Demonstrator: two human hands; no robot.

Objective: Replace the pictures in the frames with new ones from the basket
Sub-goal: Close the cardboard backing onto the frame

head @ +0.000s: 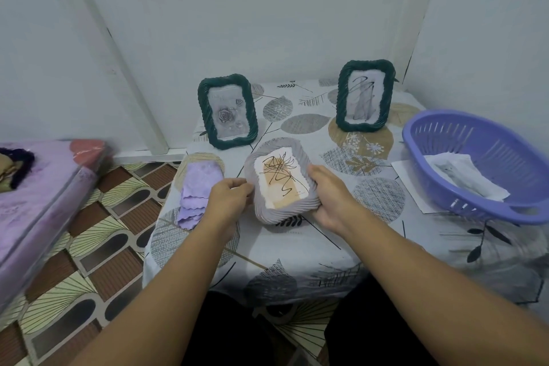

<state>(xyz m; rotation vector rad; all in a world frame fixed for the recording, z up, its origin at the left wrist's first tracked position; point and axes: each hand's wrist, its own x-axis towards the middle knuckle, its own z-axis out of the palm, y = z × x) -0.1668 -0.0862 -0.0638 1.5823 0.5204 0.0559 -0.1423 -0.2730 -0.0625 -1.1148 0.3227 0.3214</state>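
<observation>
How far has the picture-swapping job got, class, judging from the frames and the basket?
Done: cannot tell. In hand: both hands, left hand and right hand, hold the grey frame, picture inside. Possibly left: two green frames stand filled; one picture remains in the purple basket.

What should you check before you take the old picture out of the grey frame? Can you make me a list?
1. Both hands on the frame: ok. The left hand and right hand grip the grey frame at its sides.
2. Frame turned over to reach its back: not ok, the drawing faces up.
3. New picture ready: ok, a print lies in the purple basket.
4. Room to work: ok, bare tablecloth lies right under the frame.
5. Green frames out of the way: ok, the left green frame and right green frame stand upright farther back.
6. Back clips open: cannot tell, hidden.
</observation>
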